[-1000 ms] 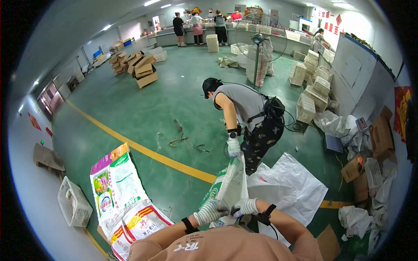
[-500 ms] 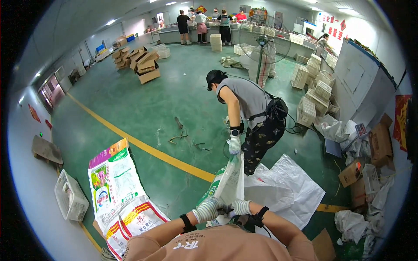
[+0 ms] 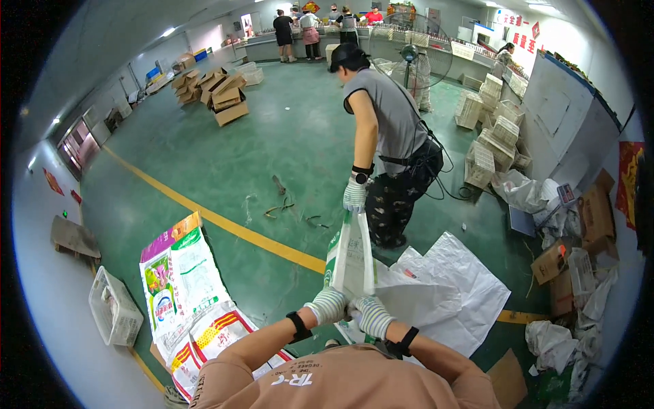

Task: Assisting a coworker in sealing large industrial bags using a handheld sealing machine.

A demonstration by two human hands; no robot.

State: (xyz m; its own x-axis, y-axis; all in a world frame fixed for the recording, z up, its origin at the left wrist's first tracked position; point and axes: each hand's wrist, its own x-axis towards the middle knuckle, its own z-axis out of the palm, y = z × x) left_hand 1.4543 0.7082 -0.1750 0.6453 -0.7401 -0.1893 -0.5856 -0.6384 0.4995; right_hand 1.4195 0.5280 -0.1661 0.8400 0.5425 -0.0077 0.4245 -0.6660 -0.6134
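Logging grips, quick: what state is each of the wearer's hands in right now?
Left hand: closed, holding the near end of the white-and-green sack.
Right hand: closed, holding the same end, beside the left.

Wall (image 3: 520, 42): large red characters in two rows; red diamond sign beside. Shirt (image 3: 306, 385), brown: bold white letters, small dark lettering. Held sack (image 3: 355, 255): green print, illegible. Flat sack (image 3: 194, 269): green and red characters. Lower sack (image 3: 216, 346): red characters, red-and-yellow bands.
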